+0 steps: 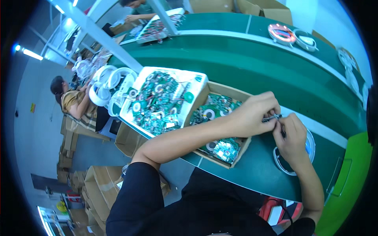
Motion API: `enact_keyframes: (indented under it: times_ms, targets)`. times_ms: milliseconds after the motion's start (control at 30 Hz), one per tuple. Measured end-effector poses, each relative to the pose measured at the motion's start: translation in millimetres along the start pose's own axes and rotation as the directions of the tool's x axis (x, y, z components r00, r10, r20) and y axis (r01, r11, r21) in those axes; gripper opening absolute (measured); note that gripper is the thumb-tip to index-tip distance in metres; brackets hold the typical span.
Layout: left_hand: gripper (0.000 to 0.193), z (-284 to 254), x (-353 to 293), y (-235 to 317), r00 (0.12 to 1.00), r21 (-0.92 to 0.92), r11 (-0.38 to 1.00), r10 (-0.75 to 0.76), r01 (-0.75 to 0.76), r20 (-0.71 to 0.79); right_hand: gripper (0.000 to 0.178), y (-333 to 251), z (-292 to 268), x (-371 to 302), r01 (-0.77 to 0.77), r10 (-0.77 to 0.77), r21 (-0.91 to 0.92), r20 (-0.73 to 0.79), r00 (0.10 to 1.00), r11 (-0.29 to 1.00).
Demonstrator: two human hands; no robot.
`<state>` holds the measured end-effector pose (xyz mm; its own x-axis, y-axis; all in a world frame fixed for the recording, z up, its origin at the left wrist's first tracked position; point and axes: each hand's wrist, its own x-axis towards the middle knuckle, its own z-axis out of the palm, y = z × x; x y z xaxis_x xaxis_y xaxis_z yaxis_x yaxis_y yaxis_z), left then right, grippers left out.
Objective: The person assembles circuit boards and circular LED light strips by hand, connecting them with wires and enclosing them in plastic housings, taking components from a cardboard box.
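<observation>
My left hand (258, 114) is closed in a pinch on a small silvery and dark piece (277, 116), too small to name. Fingertip to fingertip with it, my right hand (293, 135) also pinches at this piece, and its fingers hide part of it. Under my right hand and wrist lies a round white ring-shaped housing (310, 145) with a bluish inside. My left forearm crosses over a cardboard box (243, 151) filled with green circuit boards (226, 149), several with pale round parts on them.
Left of the box, a white foam tray (134, 92) is heaped with circuit boards. White ring housings (106, 84) are stacked beyond it. A glowing ring lamp (281, 34) sits on the raised shelf. Two other people work at the far left and back. A metal post (106, 37) slants overhead.
</observation>
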<state>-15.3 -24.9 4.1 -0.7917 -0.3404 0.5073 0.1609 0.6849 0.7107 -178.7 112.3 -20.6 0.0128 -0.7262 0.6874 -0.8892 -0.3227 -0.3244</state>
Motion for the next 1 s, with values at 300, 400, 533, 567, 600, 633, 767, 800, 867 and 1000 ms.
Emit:
enact_keyframes:
  times_ms: [300, 400, 533, 567, 600, 633, 767, 800, 867, 1000]
  targets:
    - [0.021, -4.1, -5.7, -1.0, 0.998, 0.096, 0.993, -0.066, 0.064, 0.02, 0.017, -9.6, 4.4, 5.1, -0.081, 0.076, 0.127, 0.045, 0.996, 0.989]
    - [0.024, -4.5, -8.9, -2.0, 1.0, 0.144, 0.989, -0.026, 0.028, -0.017, 0.01, -12.7, -3.5, 17.5, -0.13, 0.114, 0.234, 0.083, 0.99, 0.964]
    - [0.026, 5.3, -8.2, -2.2, 0.998, 0.195, 0.98, 0.045, -0.033, -0.053, 0.006, -0.5, -14.9, 21.4, -0.192, 0.182, 0.261, 0.06, 0.981, 0.946]
    - [0.027, 9.2, -6.5, -2.1, 0.996, 0.175, 0.983, 0.066, -0.055, -0.056, 0.006, 2.8, -16.8, 19.6, -0.295, 0.296, 0.258, 0.036, 0.954, 0.92]
    - [0.028, 11.4, -4.8, -1.2, 0.995, 0.169, 0.983, 0.077, -0.067, -0.058, 0.01, 6.5, -19.4, 17.2, -0.403, 0.386, 0.303, 0.114, 0.915, 0.864]
    - [0.028, 11.1, -5.5, -1.3, 0.995, 0.165, 0.984, 0.075, -0.064, -0.06, 0.01, 9.9, -18.0, 16.1, -0.405, 0.388, 0.3, 0.119, 0.914, 0.864]
    - [0.029, 9.1, -5.9, -11.8, 0.993, 0.202, 0.976, 0.092, -0.076, -0.072, 0.015, 25.6, -19.6, 21.0, -0.508, 0.351, 0.477, 0.381, 0.855, 0.717]
    - [0.028, 5.6, -4.7, -12.2, 0.991, 0.2, 0.976, 0.108, -0.091, -0.075, 0.014, 25.7, -22.5, 26.2, -0.452, 0.281, 0.457, 0.394, 0.875, 0.766]
    - [0.031, -4.8, -3.7, -3.4, 0.998, 0.228, 0.974, 0.018, -0.003, -0.064, 0.019, 28.4, -16.0, 28.5, -0.422, 0.234, 0.513, 0.391, 0.89, 0.747]
    - [0.03, -9.4, -0.1, -3.8, 1.0, 0.179, 0.984, -0.017, 0.017, -0.002, 0.02, 29.5, -18.9, 29.5, -0.452, 0.266, 0.48, 0.407, 0.874, 0.752]
